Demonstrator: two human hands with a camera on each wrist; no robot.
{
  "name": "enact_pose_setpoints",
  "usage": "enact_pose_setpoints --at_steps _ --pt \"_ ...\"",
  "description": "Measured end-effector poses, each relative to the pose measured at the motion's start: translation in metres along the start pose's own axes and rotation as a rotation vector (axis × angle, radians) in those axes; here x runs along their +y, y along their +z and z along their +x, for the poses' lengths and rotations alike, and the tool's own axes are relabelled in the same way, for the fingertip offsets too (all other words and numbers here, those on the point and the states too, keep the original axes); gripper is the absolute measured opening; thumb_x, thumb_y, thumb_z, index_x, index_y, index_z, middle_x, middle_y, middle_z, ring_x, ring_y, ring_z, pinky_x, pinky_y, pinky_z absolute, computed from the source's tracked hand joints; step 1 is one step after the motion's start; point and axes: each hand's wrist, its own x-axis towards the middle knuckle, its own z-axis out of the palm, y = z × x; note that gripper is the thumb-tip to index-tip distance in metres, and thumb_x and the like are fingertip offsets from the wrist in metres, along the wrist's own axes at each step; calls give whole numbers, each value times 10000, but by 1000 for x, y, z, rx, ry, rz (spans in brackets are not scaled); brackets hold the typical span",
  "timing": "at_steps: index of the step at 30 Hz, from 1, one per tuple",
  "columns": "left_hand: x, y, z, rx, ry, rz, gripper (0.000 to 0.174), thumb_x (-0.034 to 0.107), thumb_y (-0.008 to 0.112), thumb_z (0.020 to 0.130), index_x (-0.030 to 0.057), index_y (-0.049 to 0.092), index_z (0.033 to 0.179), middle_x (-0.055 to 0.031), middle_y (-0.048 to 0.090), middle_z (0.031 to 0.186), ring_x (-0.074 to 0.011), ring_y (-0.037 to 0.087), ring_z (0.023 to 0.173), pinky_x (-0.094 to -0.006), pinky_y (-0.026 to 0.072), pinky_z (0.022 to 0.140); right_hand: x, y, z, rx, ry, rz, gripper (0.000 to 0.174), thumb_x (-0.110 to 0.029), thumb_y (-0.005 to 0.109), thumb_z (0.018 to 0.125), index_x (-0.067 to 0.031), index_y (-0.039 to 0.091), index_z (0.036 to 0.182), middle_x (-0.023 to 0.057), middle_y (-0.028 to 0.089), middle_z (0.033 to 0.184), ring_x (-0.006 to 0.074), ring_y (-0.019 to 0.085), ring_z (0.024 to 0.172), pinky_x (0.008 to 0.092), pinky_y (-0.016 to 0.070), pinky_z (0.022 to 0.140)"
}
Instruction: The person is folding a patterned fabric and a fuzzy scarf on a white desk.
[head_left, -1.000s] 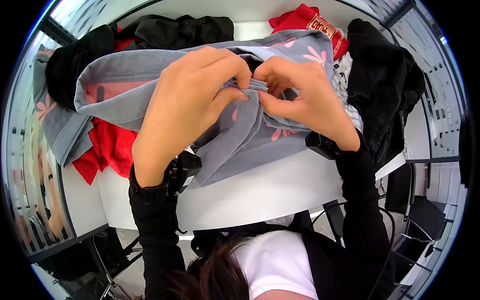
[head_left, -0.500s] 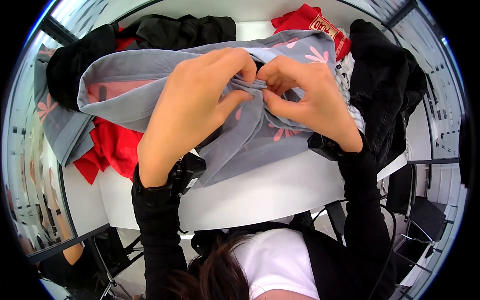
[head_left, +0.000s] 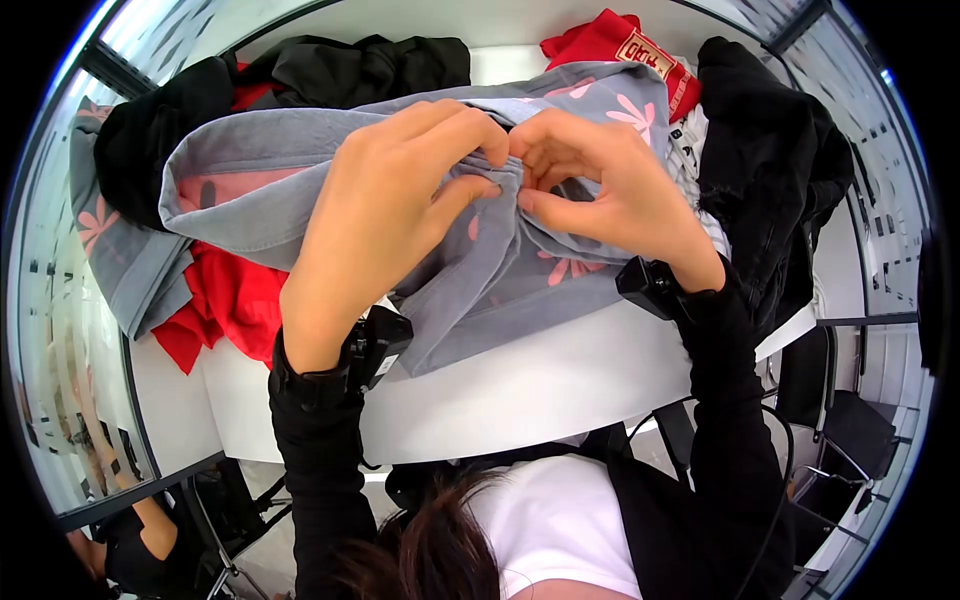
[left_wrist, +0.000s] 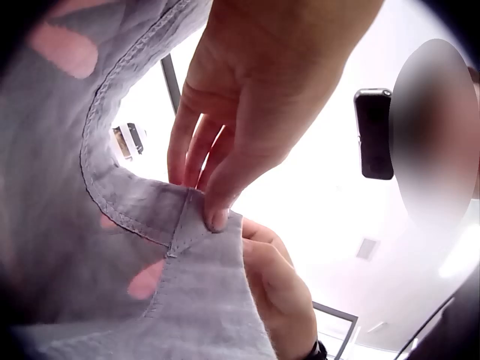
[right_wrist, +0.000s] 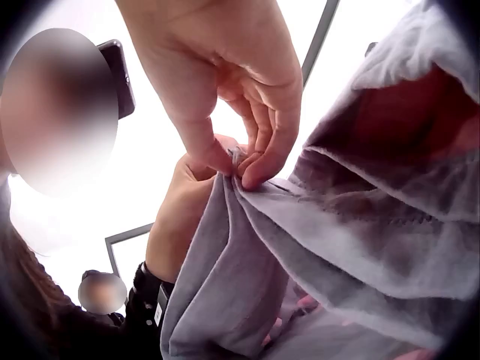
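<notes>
A grey garment with pink flower prints [head_left: 470, 320] is spread over the white table, its stitched edge raised between both hands. The left hand [head_left: 385, 190] pinches that edge between thumb and fingers; in the left wrist view its thumb [left_wrist: 217, 217] presses on a stitched corner of the cloth. Close beside it, the right hand [head_left: 610, 185] pinches gathered folds of the same edge. In the right wrist view the right thumb and fingertips [right_wrist: 259, 172] meet on the bunched cloth [right_wrist: 232, 225]. A wide loop of the garment hangs open at the left, showing a pink inside.
Black clothing [head_left: 390, 65] lies at the back left, red cloth [head_left: 225, 300] below it. A red piece with a lettered patch [head_left: 640, 50] sits at the back right, near black jeans [head_left: 760, 180]. The white table's edge [head_left: 520, 420] curves in front of the person.
Both hands stay together at the garment's edge. The right fingertips have shifted slightly on the gathered folds, and the cloth between the hands has changed shape a little.
</notes>
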Motion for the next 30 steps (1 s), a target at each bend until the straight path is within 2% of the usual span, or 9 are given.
enact_pose_setpoints --at_steps 6,12,15,18,21,24,27,30 --pt "-1 -1 1 -9 -18 -28 191 -13 679 617 14 573 773 -54 621 773 -195 608 708 -254 471 653 2 3 1 14 7 49 203 -4 623 744 24 569 937 89 630 751 148 626 695 240 507 667" --pt "-7 3 -1 17 58 -61 132 -21 664 626 4 579 723 -44 625 775 -172 607 669 -233 468 594 5 10 2 91 -10 -21 136 -20 609 750 21 576 876 86 631 697 137 626 642 235 505 625" --pt "-6 2 -1 -7 134 13 112 -22 658 635 12 587 715 -41 621 768 -160 602 649 -221 459 568 6 12 2 109 -9 -34 120 -15 611 739 21 571 846 80 629 666 137 627 619 231 501 601" --pt "-4 0 0 -7 134 42 112 -23 657 636 20 594 717 -37 615 760 -154 598 643 -219 455 560 7 14 1 123 4 -12 109 -9 610 731 22 565 825 78 628 651 137 627 607 226 493 584" --pt "-5 1 0 8 165 38 128 -12 668 631 24 600 733 -40 610 760 -164 592 644 -229 455 565 6 14 1 126 13 -25 96 -9 610 730 20 556 805 78 627 644 136 624 592 225 486 565" --pt "-4 3 1 25 112 -67 111 29 634 672 33 541 733 -53 566 749 -248 557 659 -299 452 581 4 12 0 102 40 2 89 -13 610 734 17 546 788 78 626 642 134 621 580 226 481 550" --pt "-3 0 1 -26 71 -74 123 39 636 684 35 545 766 -64 564 779 -258 558 688 -311 452 610 3 12 0 110 48 4 85 -17 611 740 12 540 776 79 624 639 132 614 565 227 477 535" --pt "-3 -3 0 -63 55 -23 193 20 689 632 25 567 781 -56 606 836 -204 593 737 -267 462 649 3 13 0 106 45 -33 90 -22 613 745 8 537 783 79 621 635 131 606 553 231 471 514"
